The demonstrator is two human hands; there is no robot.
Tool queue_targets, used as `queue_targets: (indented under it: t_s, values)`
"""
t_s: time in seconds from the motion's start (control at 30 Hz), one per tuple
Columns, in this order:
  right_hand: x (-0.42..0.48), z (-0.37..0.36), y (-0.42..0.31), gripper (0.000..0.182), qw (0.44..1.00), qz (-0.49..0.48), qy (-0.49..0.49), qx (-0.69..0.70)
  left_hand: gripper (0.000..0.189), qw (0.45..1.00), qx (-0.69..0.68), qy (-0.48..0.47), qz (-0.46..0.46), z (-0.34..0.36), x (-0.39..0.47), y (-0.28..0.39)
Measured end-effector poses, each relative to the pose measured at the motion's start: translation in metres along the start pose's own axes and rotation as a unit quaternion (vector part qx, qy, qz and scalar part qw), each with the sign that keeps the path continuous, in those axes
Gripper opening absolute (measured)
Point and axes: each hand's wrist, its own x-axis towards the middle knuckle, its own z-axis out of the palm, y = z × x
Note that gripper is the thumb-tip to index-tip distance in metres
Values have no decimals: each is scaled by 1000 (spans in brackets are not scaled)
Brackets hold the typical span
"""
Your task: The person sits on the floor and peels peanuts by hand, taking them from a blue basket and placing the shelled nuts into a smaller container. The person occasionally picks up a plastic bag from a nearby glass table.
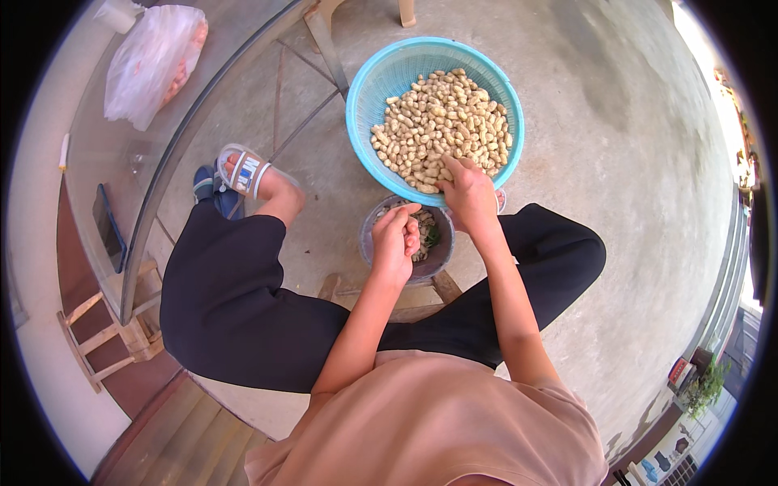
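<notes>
A light-blue plastic mesh basket (360, 146) in front of me holds a heap of unshelled peanuts (440, 121). My right hand (473, 193) reaches over its near rim, thumb and forefinger apart at the peanuts on the near side. Whether those fingertips touch a peanut is not plain. Partly beneath the basket's near edge is a dark bucket (448, 252), containing what look like peanut shells (419, 252) and a bit of green leaf (432, 236). Over the bucket's left part, my left hand (395, 240) has its fingers curled in; whatever may lie inside them is hidden.
A glass-topped table (176, 130) at left carries a plastic bag (152, 67) with pinkish contents and a dark tablet-like device (109, 228). Below it is a wooden stool (115, 337). Sandals (243, 173) rest on the concrete floor (638, 200). A potted plant (705, 389) stands far right.
</notes>
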Motion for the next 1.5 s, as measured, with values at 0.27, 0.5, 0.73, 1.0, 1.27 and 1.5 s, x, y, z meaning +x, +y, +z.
queue_targets:
  t_s: [0.27,0.5,0.73,1.0,1.27,1.5]
  values:
    - [38,35,-31,35,988,-47,47,142,22,1000,-14,7,-16,0,2,-3]
    - [15,-5,-4,20,977,-26,142,156,26,1000,5,19,-13,3,-4,-2]
    - [3,-19,48,25,983,-56,171,-21,26,999,-12,9,-31,5,0,-8]
    - [8,-7,28,15,985,-117,127,6,26,999,-13,-17,-36,0,1,-7]
    - [25,16,18,20,981,-190,24,-16,19,999,-16,-5,-46,4,1,-10]
    - [25,22,15,18,983,-171,-34,-52,18,999,-26,-5,-32,3,0,-8]
